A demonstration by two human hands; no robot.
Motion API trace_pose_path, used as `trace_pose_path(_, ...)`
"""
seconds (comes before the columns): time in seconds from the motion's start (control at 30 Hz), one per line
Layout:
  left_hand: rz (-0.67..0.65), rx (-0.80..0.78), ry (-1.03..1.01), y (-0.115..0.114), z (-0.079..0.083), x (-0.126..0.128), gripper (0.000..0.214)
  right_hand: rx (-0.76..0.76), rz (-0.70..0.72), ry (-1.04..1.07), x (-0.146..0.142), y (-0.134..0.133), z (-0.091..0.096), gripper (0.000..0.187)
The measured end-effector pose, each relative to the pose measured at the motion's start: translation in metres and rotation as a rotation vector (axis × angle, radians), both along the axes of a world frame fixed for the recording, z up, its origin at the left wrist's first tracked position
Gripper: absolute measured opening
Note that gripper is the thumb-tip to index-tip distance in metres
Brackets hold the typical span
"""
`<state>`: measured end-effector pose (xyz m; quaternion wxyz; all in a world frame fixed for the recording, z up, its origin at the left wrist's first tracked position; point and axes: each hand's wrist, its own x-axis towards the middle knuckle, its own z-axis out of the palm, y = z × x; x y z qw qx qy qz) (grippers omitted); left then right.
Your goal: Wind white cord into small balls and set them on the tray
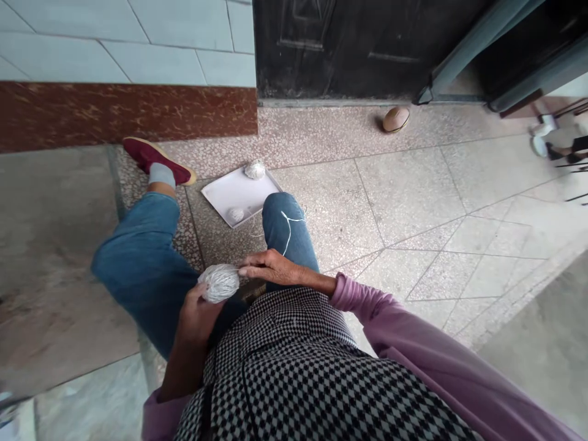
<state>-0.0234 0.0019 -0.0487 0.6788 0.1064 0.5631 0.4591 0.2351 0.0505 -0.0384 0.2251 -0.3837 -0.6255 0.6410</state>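
Note:
My left hand grips a ball of white yarn above my lap, its fingers curled around the lower left side. Just right of the ball, my right hand pinches the yarn strand with thumb and forefinger. A loose length of white yarn lies over my jeans at the right knee. On the floor in front of me sits a shallow white tray. It holds one larger white yarn ball at its far edge and a smaller one near its close corner.
A dark door and a tiled wall stand ahead. A round brownish object lies on the speckled floor by the door. At the far right are other people's feet. My red shoe rests left of the tray.

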Motion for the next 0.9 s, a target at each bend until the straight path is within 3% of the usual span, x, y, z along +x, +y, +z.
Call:
trace_pose_path(0.13, 0.063, -0.025, 0.058, 0.003, 0.015, 0.005, 0.061, 0.093, 0.028, -0.016, 0.021, 0.002, 0.017, 0.049)
trace_pose_path(0.33, 0.06, -0.012, -0.069, -0.008, 0.029, -0.007, 0.074, 0.256, -0.071, -0.188, 0.076, 0.039, 0.033, 0.038)
trace_pose_path(0.43, 0.096, -0.006, -0.141, -0.012, 0.035, -0.01, 0.085, 0.291, -0.177, -0.209, 0.106, 0.051, 0.028, 0.038)
trace_pose_path(0.57, 0.175, -0.036, -0.065, -0.011, 0.049, -0.009, 0.096, 0.267, -0.234, -0.189, 0.129, 0.052, 0.008, 0.044)
trace_pose_path(0.7, 0.205, -0.007, 0.032, -0.002, 0.066, -0.008, 0.084, 0.214, -0.276, -0.233, 0.136, 0.047, -0.004, 0.042)
trace_pose_path(0.8, 0.23, 0.068, 0.067, 0.007, 0.085, -0.006, 0.075, 0.17, -0.339, -0.261, 0.139, 0.045, 0.001, 0.037)
trace_pose_path(0.9, 0.172, 0.123, 0.07, 0.012, 0.104, -0.006, 0.066, 0.143, -0.402, -0.232, 0.14, 0.043, 0.01, 0.035)
